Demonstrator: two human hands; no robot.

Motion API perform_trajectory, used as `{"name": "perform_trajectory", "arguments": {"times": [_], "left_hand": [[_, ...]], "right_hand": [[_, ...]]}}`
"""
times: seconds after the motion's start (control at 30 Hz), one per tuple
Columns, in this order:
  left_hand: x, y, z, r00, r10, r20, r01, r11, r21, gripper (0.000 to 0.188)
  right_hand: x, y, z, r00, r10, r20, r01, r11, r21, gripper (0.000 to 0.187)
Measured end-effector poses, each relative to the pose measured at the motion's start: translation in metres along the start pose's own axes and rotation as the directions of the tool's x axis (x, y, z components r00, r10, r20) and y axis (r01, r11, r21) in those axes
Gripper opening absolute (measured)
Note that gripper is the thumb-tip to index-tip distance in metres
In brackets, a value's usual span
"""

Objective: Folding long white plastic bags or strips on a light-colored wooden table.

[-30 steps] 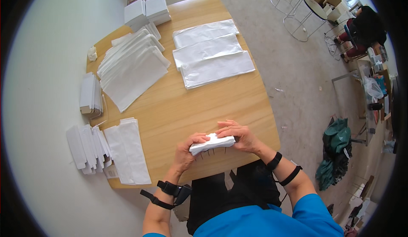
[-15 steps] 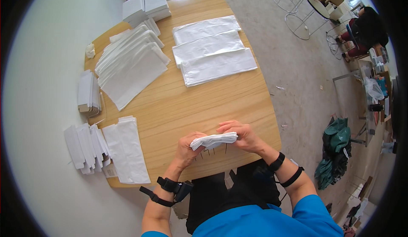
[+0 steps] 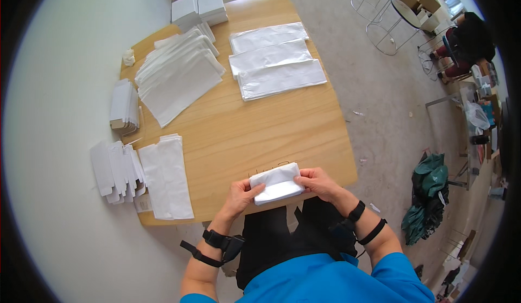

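A folded bundle of thin white sheets (image 3: 277, 182), paper or plastic, is held between my two hands at the table's near edge. My left hand (image 3: 242, 195) pinches its left end, thumb on top. On the other end, my right hand (image 3: 319, 183) grips with the thumb over the upper face and the fingers behind. A crease runs along the bundle's length. Some dark pen marks (image 3: 266, 169) show on the wood just beyond it. To the left, a flat white stack of sheets (image 3: 167, 178) lies on the table.
Three overlapping white stacks (image 3: 279, 58) lie at the far right of the wooden table (image 3: 260, 124). A fanned pile of white sheets (image 3: 182, 75) and white boxes (image 3: 199, 8) stand far left; flattened cartons (image 3: 116, 167) line the wall. A person (image 3: 471, 42) sits far right.
My hands have turned the bundle so that its broad face shows instead of its edge. My view has shifted slightly, and the table sits a little differently in it.
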State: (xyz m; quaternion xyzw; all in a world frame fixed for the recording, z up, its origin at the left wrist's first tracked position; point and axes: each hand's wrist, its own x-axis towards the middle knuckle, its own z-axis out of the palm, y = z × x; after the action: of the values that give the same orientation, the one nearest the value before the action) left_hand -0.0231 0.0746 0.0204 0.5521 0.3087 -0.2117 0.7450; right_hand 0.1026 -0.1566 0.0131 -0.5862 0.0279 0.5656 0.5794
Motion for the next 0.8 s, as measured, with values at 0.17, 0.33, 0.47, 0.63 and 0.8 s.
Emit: {"name": "perform_trajectory", "arguments": {"times": [0.17, 0.33, 0.47, 0.63, 0.8], "left_hand": [[-0.022, -0.026, 0.010, 0.999, 0.050, 0.006, -0.048, 0.986, -0.161, 0.031], [-0.060, -0.038, 0.008, 0.981, 0.074, 0.181, -0.049, 0.989, -0.139, 0.030], [-0.097, -0.046, 0.020, 0.969, 0.178, 0.171, -0.177, 0.984, -0.019, 0.029], [-0.141, -0.065, 0.030, 0.957, 0.228, 0.179, -0.238, 0.971, 0.037, 0.031], [-0.170, -0.078, 0.053, 0.942, 0.335, 0.033, -0.337, 0.940, 0.058, 0.035]], "right_hand": [[-0.012, 0.026, 0.010, 0.999, -0.050, 0.017, 0.047, 0.989, 0.142, 0.021], [-0.051, 0.032, 0.028, 0.992, -0.102, 0.078, 0.094, 0.990, 0.105, 0.021], [-0.095, 0.025, 0.052, 0.989, -0.138, 0.054, 0.140, 0.990, -0.031, 0.026], [-0.127, 0.047, 0.075, 0.937, -0.339, 0.090, 0.349, 0.925, -0.148, 0.034], [-0.150, 0.063, 0.090, 0.909, -0.407, 0.091, 0.417, 0.881, -0.223, 0.034]]}}
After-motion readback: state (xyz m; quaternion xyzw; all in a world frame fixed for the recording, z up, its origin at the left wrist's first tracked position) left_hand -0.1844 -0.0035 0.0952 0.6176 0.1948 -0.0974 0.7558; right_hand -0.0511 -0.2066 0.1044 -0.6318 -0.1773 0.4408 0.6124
